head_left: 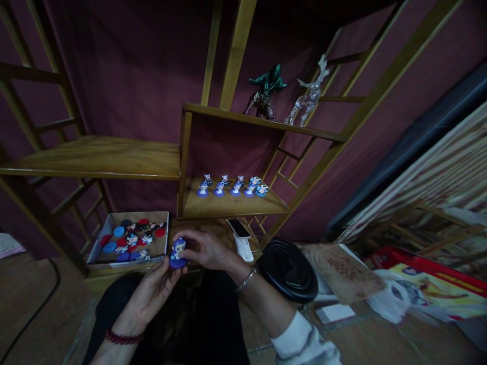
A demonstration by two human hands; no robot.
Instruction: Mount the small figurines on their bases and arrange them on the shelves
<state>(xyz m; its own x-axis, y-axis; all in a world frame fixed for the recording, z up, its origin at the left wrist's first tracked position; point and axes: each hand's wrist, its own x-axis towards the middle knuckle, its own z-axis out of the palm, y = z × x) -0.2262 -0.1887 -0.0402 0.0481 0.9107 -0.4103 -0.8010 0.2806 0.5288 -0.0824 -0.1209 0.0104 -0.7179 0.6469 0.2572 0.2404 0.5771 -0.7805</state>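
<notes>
A small purple-haired figurine [178, 253] on a round purple base stands upright between my two hands, in front of the shelf. My left hand [155, 285] grips its base from below with the fingertips. From the right, my right hand [207, 249] closes its fingers on the figurine's side. Left of my hands, an open shallow box [99, 252] holds several more figurines lying about, on red, blue and purple bases. On the middle shelf board [232, 207], several figurines [236, 189] stand in two rows, the front ones mostly with purple bases.
On the top shelf stand a dark green figure [268, 91] and a clear deer statue [310, 96]. A phone [239, 228] lies low on the right, above a white object [244, 249]. A coiled black hose [288, 270], a cardboard sheet [338, 271] and a plastic bag [390, 299] lie on the floor.
</notes>
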